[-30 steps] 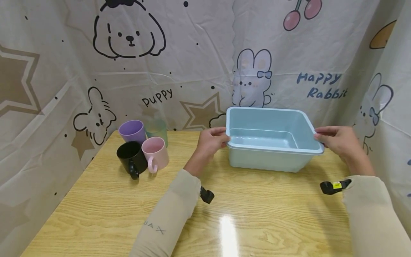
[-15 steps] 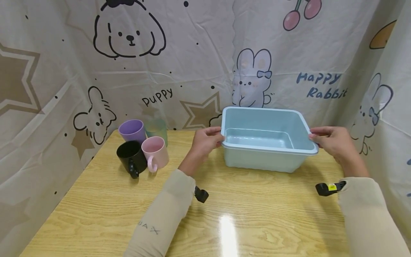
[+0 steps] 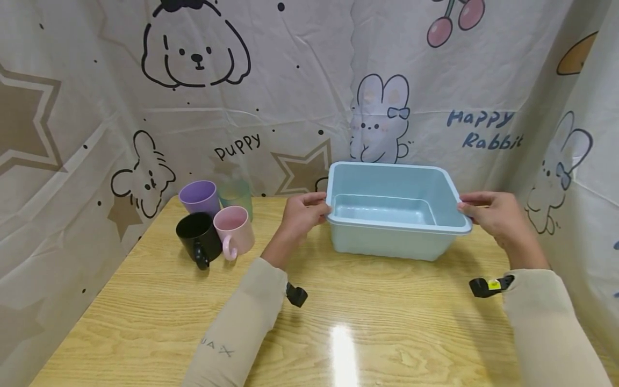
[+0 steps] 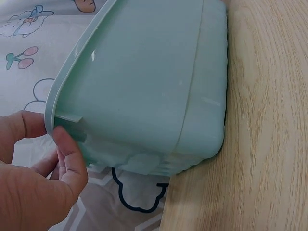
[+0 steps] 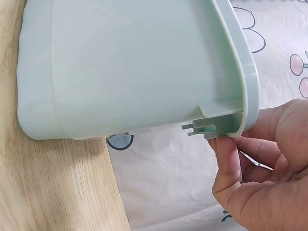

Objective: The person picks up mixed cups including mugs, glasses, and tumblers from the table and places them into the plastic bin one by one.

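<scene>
A pale blue plastic basin, rectangular with nothing in it, stands upright at the back of the wooden table. My left hand pinches the rim at its left end, thumb and fingers on either side of the lip. At the opposite end my right hand pinches the rim in the same way. In the left wrist view the basin's wall shows from outside, its base at the tabletop. The right wrist view shows a notched tab under the rim, by my thumb.
To the left stand a black mug, a pink mug, a purple cup and a translucent green cup. A printed curtain hangs close behind the table and along both sides.
The basin has slid a little to the left along the table, and both hands have travelled with it, keeping their hold on the rim. The mugs and cups have stayed put.
</scene>
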